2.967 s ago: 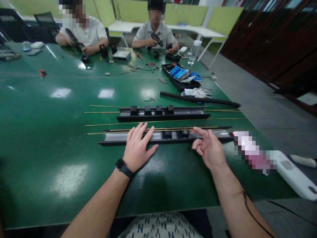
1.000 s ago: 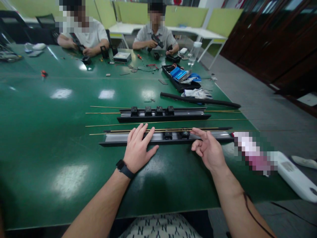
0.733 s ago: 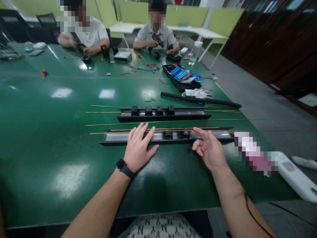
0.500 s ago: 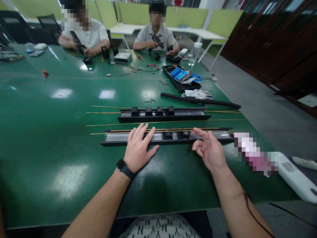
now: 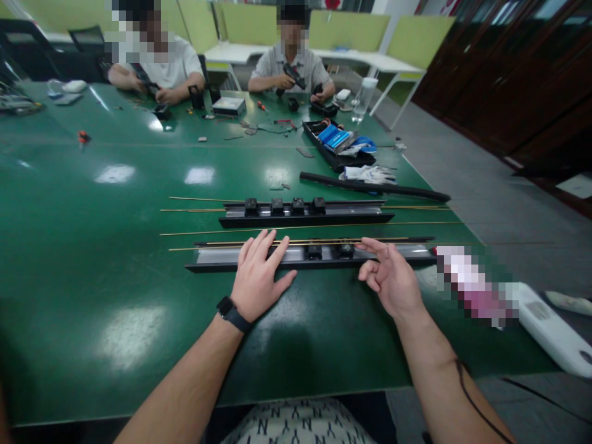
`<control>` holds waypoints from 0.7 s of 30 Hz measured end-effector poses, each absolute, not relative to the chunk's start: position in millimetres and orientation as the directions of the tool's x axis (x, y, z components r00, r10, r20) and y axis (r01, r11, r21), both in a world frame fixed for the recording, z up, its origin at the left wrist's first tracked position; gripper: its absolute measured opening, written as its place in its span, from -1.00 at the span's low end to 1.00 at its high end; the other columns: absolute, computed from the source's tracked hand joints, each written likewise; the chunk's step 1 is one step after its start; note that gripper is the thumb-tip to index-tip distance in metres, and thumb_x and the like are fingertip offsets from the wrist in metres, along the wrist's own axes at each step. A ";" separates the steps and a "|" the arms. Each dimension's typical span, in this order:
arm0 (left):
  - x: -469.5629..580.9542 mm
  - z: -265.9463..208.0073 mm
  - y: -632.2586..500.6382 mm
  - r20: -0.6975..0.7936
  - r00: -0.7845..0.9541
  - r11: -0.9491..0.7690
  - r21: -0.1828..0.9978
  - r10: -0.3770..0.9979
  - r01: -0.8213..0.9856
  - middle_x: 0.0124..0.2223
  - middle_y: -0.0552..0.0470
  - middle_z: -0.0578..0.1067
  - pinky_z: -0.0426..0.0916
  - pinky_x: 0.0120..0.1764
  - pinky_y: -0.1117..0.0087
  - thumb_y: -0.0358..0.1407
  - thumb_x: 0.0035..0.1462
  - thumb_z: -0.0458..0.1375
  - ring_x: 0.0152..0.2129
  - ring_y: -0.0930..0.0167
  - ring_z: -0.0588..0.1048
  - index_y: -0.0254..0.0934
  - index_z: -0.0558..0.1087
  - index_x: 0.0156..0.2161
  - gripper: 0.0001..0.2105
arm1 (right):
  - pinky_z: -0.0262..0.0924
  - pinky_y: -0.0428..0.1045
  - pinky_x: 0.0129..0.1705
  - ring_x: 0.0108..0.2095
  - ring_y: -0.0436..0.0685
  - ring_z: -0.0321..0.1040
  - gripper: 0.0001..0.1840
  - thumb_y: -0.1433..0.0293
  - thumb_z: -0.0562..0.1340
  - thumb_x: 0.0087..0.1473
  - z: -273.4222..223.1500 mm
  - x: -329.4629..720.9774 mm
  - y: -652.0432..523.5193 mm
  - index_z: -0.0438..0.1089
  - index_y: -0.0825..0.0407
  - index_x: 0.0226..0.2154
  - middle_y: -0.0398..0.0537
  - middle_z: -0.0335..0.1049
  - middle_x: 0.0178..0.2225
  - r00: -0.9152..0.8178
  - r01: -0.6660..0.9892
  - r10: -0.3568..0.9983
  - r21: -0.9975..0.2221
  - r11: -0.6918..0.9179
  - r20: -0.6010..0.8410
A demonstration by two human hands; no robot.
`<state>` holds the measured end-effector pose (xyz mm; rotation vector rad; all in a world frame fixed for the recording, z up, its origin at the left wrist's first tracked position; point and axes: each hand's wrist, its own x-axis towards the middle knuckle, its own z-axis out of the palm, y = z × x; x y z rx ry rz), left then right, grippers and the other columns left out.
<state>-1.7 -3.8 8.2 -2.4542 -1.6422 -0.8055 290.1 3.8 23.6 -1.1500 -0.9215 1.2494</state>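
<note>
A long channel with black edges and a pale inner face lies across the green table in front of me. My left hand rests over its left half, palm down, fingers spread. At its right part is my right hand, palm turned inward, the upper fingers stretched and the lower ones bent, with nothing visibly held. Those fingertips are at thin brass-coloured rods along the channel's far edge; contact is unclear. Between my hands sit a black block and a second block. Whatever lies beneath my left hand is hidden.
Behind lies a similar channel with several black blocks. Farther back are a black strip, white gloves and a black tray. A white device is at right. Two people hold tools across the table.
</note>
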 end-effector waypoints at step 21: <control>-1.7 8.6 -3.9 0.461 0.287 -0.420 0.215 0.839 0.882 0.42 -0.23 0.29 0.05 0.40 -0.06 -0.09 0.27 0.22 0.40 0.08 0.20 -0.19 0.29 0.38 -0.38 | -0.18 -0.13 -0.75 -0.56 -0.04 0.39 -0.46 -0.05 0.20 0.25 23.2 289.0 4.0 0.59 -0.01 -0.03 0.13 0.52 0.04 0.133 -0.234 0.988 -0.971 -0.050 -0.083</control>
